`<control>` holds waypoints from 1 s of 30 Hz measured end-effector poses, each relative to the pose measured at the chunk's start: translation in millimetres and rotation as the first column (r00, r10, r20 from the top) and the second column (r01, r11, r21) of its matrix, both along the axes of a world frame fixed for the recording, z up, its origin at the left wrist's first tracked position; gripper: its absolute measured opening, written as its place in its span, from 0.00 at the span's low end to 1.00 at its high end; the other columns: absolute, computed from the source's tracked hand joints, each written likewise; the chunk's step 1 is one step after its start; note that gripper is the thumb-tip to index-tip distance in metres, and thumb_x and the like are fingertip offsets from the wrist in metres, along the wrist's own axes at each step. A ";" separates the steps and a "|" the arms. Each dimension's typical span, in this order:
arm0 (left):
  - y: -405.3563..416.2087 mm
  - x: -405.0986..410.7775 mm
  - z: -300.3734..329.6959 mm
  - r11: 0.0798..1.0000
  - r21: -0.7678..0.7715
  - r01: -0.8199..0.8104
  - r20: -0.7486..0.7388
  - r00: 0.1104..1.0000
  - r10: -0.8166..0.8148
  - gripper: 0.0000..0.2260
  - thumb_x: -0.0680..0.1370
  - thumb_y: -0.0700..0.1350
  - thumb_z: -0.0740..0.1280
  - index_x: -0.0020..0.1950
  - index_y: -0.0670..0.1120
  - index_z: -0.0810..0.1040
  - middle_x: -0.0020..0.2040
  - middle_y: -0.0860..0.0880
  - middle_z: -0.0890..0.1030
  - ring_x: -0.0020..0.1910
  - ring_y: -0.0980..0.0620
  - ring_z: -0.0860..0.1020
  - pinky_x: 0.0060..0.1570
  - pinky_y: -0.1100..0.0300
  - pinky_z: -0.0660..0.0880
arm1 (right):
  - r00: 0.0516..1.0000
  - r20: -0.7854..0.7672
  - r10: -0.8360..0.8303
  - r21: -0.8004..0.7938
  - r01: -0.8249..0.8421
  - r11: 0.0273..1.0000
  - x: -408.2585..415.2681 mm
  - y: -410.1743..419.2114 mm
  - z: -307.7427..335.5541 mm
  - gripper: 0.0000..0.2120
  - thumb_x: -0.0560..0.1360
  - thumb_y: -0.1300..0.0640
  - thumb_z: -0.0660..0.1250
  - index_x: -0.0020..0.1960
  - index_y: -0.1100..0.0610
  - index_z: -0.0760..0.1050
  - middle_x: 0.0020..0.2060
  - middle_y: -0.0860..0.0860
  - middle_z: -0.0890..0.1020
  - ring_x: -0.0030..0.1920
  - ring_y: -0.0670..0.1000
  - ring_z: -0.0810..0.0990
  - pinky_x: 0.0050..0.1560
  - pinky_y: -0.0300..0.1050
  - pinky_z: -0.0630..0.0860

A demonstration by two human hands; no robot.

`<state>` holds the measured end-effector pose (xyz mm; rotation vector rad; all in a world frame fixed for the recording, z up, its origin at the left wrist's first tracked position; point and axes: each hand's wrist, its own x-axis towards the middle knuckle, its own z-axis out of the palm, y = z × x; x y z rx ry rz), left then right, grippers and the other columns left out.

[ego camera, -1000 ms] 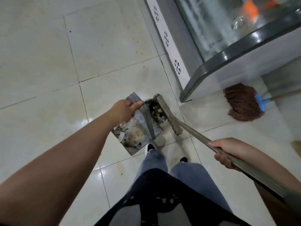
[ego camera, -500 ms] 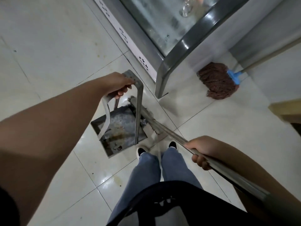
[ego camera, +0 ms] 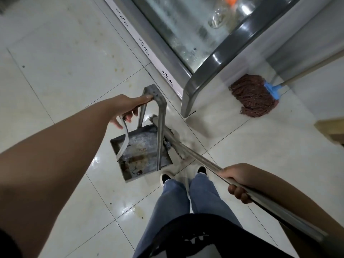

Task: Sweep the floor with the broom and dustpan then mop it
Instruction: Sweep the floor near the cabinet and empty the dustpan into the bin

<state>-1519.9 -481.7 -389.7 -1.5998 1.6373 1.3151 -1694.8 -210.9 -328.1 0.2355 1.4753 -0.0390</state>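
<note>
A grey metal dustpan (ego camera: 141, 155) with a tall bent handle stands on the white tiled floor (ego camera: 65, 58), just ahead of my feet. My left hand (ego camera: 130, 107) grips the top of that handle. The pan's tray shows rust stains and a few scraps. My right hand (ego camera: 236, 181) holds the long metal shaft of the broom (ego camera: 195, 155), whose bristle head lies at the pan's right edge, partly hidden behind the handle. A brown string mop (ego camera: 255, 95) with a blue clamp rests on the floor to the right, against the wall.
A glass-fronted display cabinet (ego camera: 208, 75) with a grey frame stands directly ahead, its corner close to the dustpan. A wooden edge (ego camera: 333, 127) shows at the far right. My jeans-clad legs and dark shoes are below the pan. Small stains mark the tiles.
The dustpan, tilted with debris piled in it a second ago, now stands level on the floor with the tray almost bare. My view has swung left, and the broom head stays at the pan's right side.
</note>
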 end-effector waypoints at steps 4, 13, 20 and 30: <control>-4.1 13.1 4.5 0.978 0.161 -0.129 -0.193 0.968 0.159 0.15 0.75 0.55 0.67 0.44 0.42 0.77 0.29 0.47 0.76 0.36 0.50 0.77 0.42 0.47 0.79 | 0.992 -0.070 0.102 -0.099 -0.108 0.989 -4.9 3.1 -2.4 0.17 0.79 0.54 0.59 0.34 0.59 0.66 0.18 0.52 0.67 0.11 0.45 0.63 0.13 0.30 0.59; 23.6 59.7 -11.9 0.986 -0.088 -0.142 -0.173 0.977 0.125 0.28 0.67 0.72 0.59 0.39 0.50 0.83 0.60 0.46 0.78 0.65 0.45 0.70 0.67 0.49 0.59 | 0.999 -0.049 0.008 0.003 -0.007 1.000 -2.1 4.7 2.3 0.15 0.80 0.50 0.57 0.37 0.57 0.64 0.15 0.49 0.65 0.11 0.43 0.61 0.13 0.29 0.57; 36.9 35.5 -16.0 0.801 -0.121 -0.586 -0.536 0.718 0.444 0.15 0.73 0.49 0.71 0.30 0.44 0.73 0.20 0.53 0.71 0.29 0.50 0.70 0.44 0.55 0.69 | 0.996 -0.091 -0.018 -0.018 0.017 1.000 5.2 7.8 -0.7 0.13 0.80 0.51 0.57 0.40 0.57 0.66 0.15 0.49 0.66 0.12 0.43 0.61 0.14 0.28 0.58; 48.3 -2.7 5.6 0.887 -0.234 -0.399 -0.505 0.829 0.239 0.21 0.74 0.54 0.69 0.28 0.43 0.69 0.26 0.45 0.69 0.27 0.53 0.69 0.35 0.63 0.66 | 0.992 -0.106 -0.071 -0.028 0.068 0.997 12.5 25.5 6.7 0.16 0.80 0.51 0.56 0.36 0.58 0.65 0.14 0.50 0.66 0.11 0.43 0.61 0.13 0.29 0.58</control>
